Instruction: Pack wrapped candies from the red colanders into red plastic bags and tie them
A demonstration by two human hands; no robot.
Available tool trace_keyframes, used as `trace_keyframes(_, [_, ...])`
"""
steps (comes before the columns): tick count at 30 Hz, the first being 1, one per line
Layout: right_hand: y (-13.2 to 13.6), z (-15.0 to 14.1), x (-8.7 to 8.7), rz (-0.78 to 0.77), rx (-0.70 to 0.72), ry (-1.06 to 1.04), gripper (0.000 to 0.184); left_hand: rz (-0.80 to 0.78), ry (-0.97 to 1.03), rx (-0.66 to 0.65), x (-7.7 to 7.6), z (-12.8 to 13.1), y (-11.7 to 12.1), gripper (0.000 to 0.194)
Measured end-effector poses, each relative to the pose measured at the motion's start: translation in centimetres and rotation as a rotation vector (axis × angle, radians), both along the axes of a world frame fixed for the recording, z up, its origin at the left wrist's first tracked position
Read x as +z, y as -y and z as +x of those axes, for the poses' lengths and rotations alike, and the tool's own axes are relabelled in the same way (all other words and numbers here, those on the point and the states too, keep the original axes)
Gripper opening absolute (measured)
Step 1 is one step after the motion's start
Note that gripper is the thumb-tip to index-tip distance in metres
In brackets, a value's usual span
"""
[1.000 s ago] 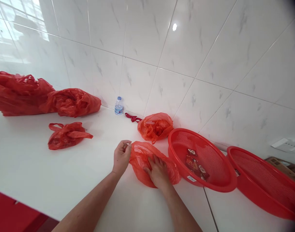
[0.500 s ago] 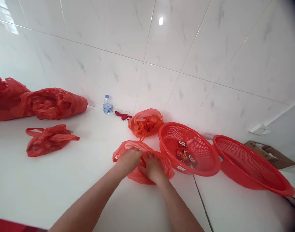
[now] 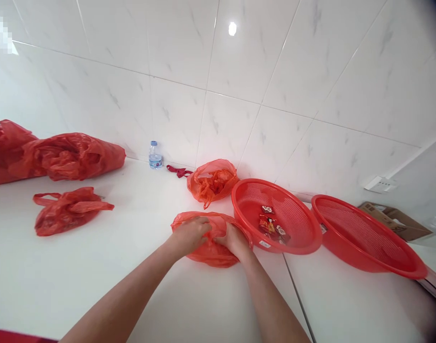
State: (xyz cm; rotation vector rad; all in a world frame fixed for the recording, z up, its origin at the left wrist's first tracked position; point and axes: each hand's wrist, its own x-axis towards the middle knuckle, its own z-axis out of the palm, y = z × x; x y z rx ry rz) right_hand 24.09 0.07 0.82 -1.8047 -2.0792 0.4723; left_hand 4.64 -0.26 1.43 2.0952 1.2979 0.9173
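Note:
A thin red plastic bag [image 3: 213,258] lies on the white table in front of me, its mouth gathered up between my hands. My left hand [image 3: 192,234] is closed on the bag's left side, fingers bent over the film. On the opposite side, my right hand [image 3: 235,241] pinches the bag, its thumb toward the middle and the other fingers partly hidden by folds. What is inside the bag cannot be made out. Just right of it, a red perforated basket [image 3: 303,245] holds several small red-wrapped packets [image 3: 268,224].
Behind the bag sits another red plastic bag [image 3: 213,181]. A second red basket [image 3: 361,257] and a cardboard box [image 3: 405,231] are at right. Leftward are a tied red bag [image 3: 70,214], bulky red bags [image 3: 75,157], a water bottle [image 3: 155,156] and a dark red strap [image 3: 178,171].
My right hand has shifted toward the bag's right side, with its fingers turned further into the folds. My left hand stays on the bag. The view has shifted slightly.

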Motion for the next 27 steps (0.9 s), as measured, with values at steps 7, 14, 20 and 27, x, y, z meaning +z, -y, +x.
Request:
trace_keyframes(7, [3.6, -1.6, 2.7, 0.049, 0.087, 0.078, 0.039, 0.041, -0.381, -0.039, -0.4, 0.4, -0.8, 0.017])
trace_keyframes(14, [8.9, 4.2, 6.5, 0.559, -0.018, 0.019, 0.030, 0.476, -0.257, 0.002, 1.7, -1.4, 3.0, 0.024])
trace_keyframes(20, [9.8, 14.0, 4.1, 0.467, -0.142, 0.273, 0.034, 0.301, -0.045, 0.728, 0.9, -5.9, 4.2, 0.061])
trace_keyframes(27, [13.5, 16.1, 3.6, 0.451, -0.116, 0.312, 0.031, -0.441, 0.582, 0.454, 0.7, -7.5, 1.4, 0.039])
